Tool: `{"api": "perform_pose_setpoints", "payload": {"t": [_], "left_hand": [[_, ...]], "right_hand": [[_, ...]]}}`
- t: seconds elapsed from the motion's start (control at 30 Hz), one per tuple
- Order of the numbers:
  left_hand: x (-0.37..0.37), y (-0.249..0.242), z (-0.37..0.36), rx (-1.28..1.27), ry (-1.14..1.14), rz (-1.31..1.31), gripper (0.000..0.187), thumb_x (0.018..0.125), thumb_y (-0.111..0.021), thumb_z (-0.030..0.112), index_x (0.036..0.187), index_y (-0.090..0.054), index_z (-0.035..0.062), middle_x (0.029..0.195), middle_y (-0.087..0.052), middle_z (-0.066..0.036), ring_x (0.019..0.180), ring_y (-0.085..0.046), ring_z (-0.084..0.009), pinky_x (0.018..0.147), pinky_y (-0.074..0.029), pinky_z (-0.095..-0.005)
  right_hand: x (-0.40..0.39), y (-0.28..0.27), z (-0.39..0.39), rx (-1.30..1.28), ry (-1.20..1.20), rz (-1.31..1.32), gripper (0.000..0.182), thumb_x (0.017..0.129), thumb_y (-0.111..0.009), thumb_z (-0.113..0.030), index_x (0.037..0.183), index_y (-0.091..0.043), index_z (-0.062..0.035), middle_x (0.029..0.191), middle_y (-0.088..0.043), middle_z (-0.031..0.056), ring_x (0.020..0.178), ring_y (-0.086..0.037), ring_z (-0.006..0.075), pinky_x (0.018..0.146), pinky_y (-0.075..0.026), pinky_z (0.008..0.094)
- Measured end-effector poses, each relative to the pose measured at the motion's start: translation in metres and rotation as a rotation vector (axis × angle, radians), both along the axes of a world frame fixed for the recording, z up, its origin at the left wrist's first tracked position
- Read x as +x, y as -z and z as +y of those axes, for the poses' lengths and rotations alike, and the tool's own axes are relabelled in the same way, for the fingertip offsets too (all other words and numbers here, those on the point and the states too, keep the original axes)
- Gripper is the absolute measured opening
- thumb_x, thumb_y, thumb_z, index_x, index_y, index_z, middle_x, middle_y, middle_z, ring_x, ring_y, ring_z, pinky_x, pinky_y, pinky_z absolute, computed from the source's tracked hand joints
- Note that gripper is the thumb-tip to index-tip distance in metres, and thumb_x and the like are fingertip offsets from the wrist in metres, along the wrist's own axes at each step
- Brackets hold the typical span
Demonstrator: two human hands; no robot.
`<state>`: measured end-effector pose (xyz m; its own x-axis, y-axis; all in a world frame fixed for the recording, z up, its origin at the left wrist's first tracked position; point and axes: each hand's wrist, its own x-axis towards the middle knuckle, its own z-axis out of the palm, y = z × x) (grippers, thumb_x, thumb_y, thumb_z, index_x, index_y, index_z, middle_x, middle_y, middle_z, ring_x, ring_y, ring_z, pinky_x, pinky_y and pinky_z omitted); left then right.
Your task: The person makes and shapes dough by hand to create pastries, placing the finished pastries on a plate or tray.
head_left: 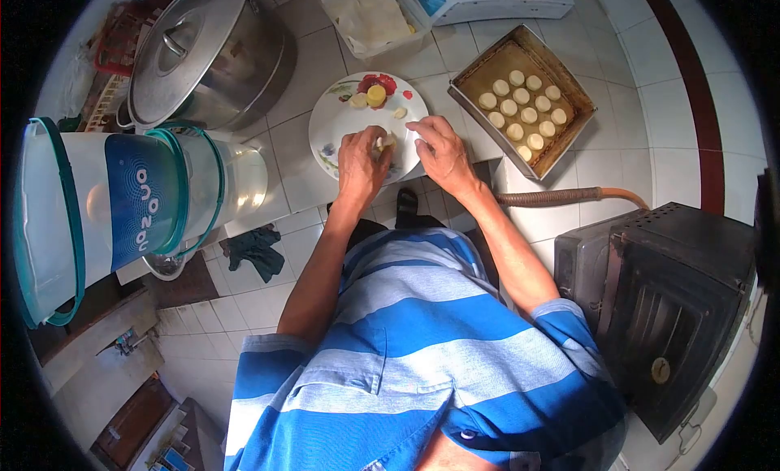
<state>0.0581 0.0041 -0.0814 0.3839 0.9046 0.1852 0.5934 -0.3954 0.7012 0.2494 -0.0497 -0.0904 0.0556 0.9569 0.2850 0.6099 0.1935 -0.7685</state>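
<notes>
A white plate point(322, 130) with a red flower pattern lies on the tiled counter in front of me. My left hand point(365, 160) is over its lower part, fingers curled round a small pale piece of dough point(382, 143). To its right, my right hand point(444, 152) hovers at the plate's edge, its thumb and fingers apart with nothing visible between them. Near the plate's far side sit a yellow round lump point(376, 95), a pale flattened dough piece point(358, 101) and a smaller pale bit point(399, 112).
Right of the plate, a square metal baking tray point(561, 56) holds several pale dough rounds point(529, 115). A plastic container point(370, 20) stands behind. At left are a large lidded pot point(268, 73) and clear buckets point(85, 203); at right, a hose point(552, 198) and a dark metal oven point(674, 308).
</notes>
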Motion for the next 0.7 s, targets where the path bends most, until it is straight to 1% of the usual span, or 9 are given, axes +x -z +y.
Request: {"api": "perform_pose_setpoints", "payload": {"t": [0.2, 0.3, 0.37, 0.4, 0.47, 0.5, 0.57, 0.63, 0.7], "left_hand": [[0.002, -0.005, -0.001, -0.112, 0.028, -0.023, 0.024, 0.085, -0.076, 0.007, 0.105, -0.063, 0.0054, 0.104, -0.071, -0.019, 0.099, -0.063, -0.0416, 0.087, -0.052, -0.0505], [0.001, 0.000, 0.005, -0.202, 0.039, -0.102, 0.025, 0.087, -0.075, 0.006, 0.108, -0.062, 0.0034, 0.102, -0.072, -0.019, 0.096, -0.068, -0.0379, 0.087, -0.054, -0.0453], [0.000, -0.001, 0.012, -0.318, 0.020, -0.309, 0.026, 0.090, -0.074, 0.008, 0.112, -0.063, 0.0024, 0.099, -0.073, -0.014, 0.094, -0.071, -0.0278, 0.084, -0.055, -0.0377], [-0.003, -0.004, 0.017, -0.317, 0.018, -0.311, 0.026, 0.090, -0.074, 0.008, 0.112, -0.063, 0.0024, 0.099, -0.073, -0.014, 0.094, -0.071, -0.0278, 0.084, -0.055, -0.0377], [-0.010, -0.015, 0.032, -0.600, 0.028, -0.393, 0.027, 0.093, -0.076, 0.011, 0.115, -0.064, 0.0029, 0.100, -0.073, -0.008, 0.093, -0.071, -0.0181, 0.084, -0.056, -0.0327], [-0.015, -0.019, 0.039, -0.596, 0.023, -0.395, 0.027, 0.093, -0.076, 0.011, 0.115, -0.064, 0.0029, 0.100, -0.073, -0.008, 0.093, -0.071, -0.0181, 0.084, -0.056, -0.0327], [-0.025, -0.026, 0.051, -1.038, 0.000, -0.708, 0.026, 0.093, -0.078, 0.014, 0.114, -0.066, 0.0056, 0.104, -0.073, -0.005, 0.094, -0.071, -0.0149, 0.083, -0.057, -0.0323], [-0.034, -0.031, 0.059, -1.121, -0.032, -0.734, 0.027, 0.094, -0.078, 0.016, 0.116, -0.066, 0.0054, 0.109, -0.073, -0.006, 0.098, -0.072, -0.0159, 0.086, -0.059, -0.0333], [-0.041, -0.039, 0.063, -1.245, 0.055, -0.815, 0.026, 0.096, -0.075, 0.015, 0.117, -0.066, 0.0039, 0.111, -0.073, -0.007, 0.101, -0.072, -0.0167, 0.091, -0.061, -0.0340]], "right_hand": [[-0.001, 0.001, -0.002, -0.022, 0.018, 0.027, 0.033, 0.091, -0.060, 0.002, 0.123, -0.067, -0.0058, 0.112, -0.062, 0.0151, 0.100, -0.066, 0.0364, 0.088, -0.056, 0.0438], [0.000, -0.002, -0.003, 0.002, 0.018, 0.008, 0.034, 0.091, -0.060, 0.002, 0.124, -0.067, -0.0067, 0.112, -0.062, 0.0145, 0.099, -0.066, 0.0358, 0.087, -0.056, 0.0433], [0.000, -0.004, -0.002, 0.000, 0.025, 0.033, 0.034, 0.091, -0.062, 0.001, 0.123, -0.068, -0.0068, 0.111, -0.063, 0.0142, 0.099, -0.066, 0.0352, 0.086, -0.056, 0.0421], [0.000, -0.007, -0.002, 0.000, 0.022, 0.032, 0.034, 0.091, -0.062, 0.001, 0.123, -0.068, -0.0068, 0.111, -0.063, 0.0142, 0.099, -0.066, 0.0352, 0.086, -0.056, 0.0421], [0.000, -0.016, -0.002, 0.012, 0.009, 0.063, 0.034, 0.090, -0.064, 0.000, 0.123, -0.069, -0.0073, 0.112, -0.064, 0.0135, 0.096, -0.067, 0.0340, 0.084, -0.056, 0.0414], [0.000, -0.021, -0.001, 0.014, 0.003, 0.062, 0.034, 0.090, -0.064, 0.000, 0.123, -0.069, -0.0073, 0.112, -0.064, 0.0135, 0.096, -0.067, 0.0340, 0.084, -0.056, 0.0414], [0.000, -0.032, 0.001, -0.005, -0.046, 0.057, 0.033, 0.092, -0.068, -0.001, 0.124, -0.071, -0.0082, 0.117, -0.065, 0.0113, 0.088, -0.070, 0.0254, 0.074, -0.058, 0.0346], [-0.002, -0.040, 0.004, 0.086, -0.084, 0.000, 0.033, 0.090, -0.070, -0.002, 0.122, -0.072, -0.0089, 0.116, -0.065, 0.0103, 0.088, -0.070, 0.0254, 0.073, -0.059, 0.0347], [-0.003, -0.048, 0.008, 0.176, -0.118, -0.056, 0.033, 0.088, -0.073, -0.003, 0.120, -0.073, -0.0095, 0.114, -0.066, 0.0093, 0.088, -0.071, 0.0255, 0.073, -0.059, 0.0349]]}}
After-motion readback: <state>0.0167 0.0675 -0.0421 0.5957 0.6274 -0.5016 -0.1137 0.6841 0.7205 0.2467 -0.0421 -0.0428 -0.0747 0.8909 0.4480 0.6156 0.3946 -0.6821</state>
